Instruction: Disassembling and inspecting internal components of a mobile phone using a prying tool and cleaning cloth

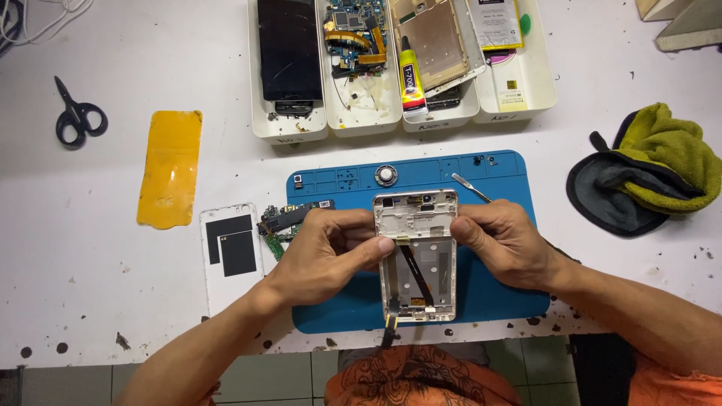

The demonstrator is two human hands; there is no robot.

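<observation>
A white and silver phone frame (417, 259) lies on a blue work mat (496, 289), with a dark flex cable (416, 272) running diagonally down its middle. My left hand (325, 252) grips the frame's left edge, thumb pressed onto the inside near the cable's top. My right hand (505, 242) holds the frame's right edge, fingers curled on its upper right side. A thin metal pry tool (471, 187) lies on the mat just behind my right hand. A circuit board (284, 220) sits left of my left hand.
Four white trays (361, 120) at the back hold a dark screen, boards, a glue tube (411, 79) and phone parts. Black scissors (77, 114) and a yellow film sheet (171, 167) lie at left, a white back cover (229, 256) beside the mat, a green-grey cloth (647, 169) at right.
</observation>
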